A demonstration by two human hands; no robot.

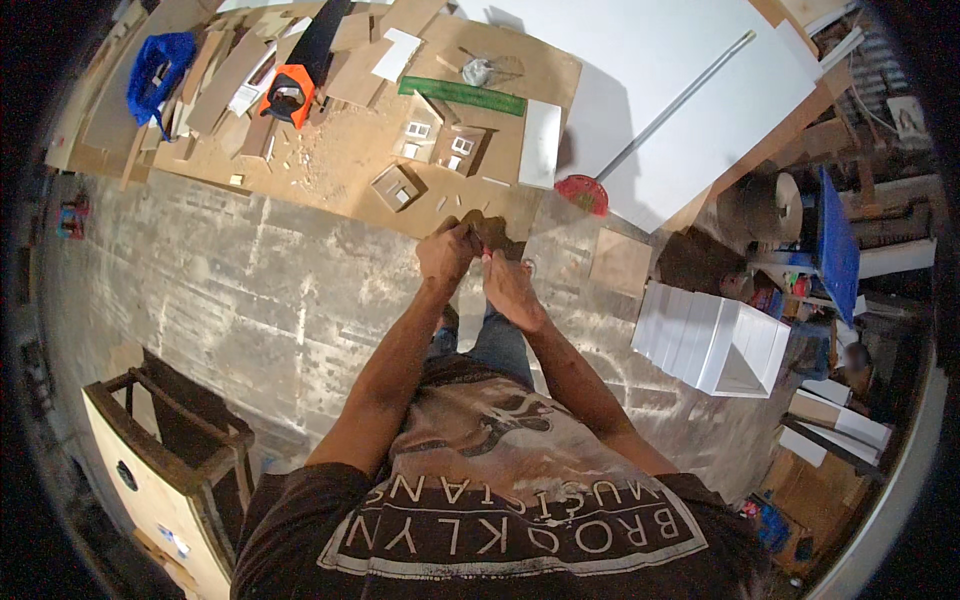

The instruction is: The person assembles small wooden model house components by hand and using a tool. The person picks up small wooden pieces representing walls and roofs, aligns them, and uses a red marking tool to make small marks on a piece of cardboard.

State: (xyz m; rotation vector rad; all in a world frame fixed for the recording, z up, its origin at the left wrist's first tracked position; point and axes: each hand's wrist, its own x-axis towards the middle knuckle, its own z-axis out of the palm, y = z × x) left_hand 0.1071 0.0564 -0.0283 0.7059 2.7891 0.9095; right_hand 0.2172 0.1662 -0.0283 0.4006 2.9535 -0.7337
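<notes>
Both my hands meet at the near edge of the wooden worktable (340,195). My left hand (445,254) is closed, its fingertips pinched on something too small to name. Just to its right, my right hand (511,288) closes round a small red object (487,256), only partly visible between the fingers. Beyond them on the table lie small model house pieces: a gabled wall (420,130) with a white window, a second windowed wall (462,149) and a little open box (398,187). Thin white strips are scattered nearby.
A green ruler-like strip (462,96) and a white panel (541,145) lie behind the models. Farther left are an orange-handled handsaw (288,97), a blue bag (160,75) and board offcuts. To the right, a long metal bar (672,108) rests on a white sheet; a white cabinet (690,335) stands below.
</notes>
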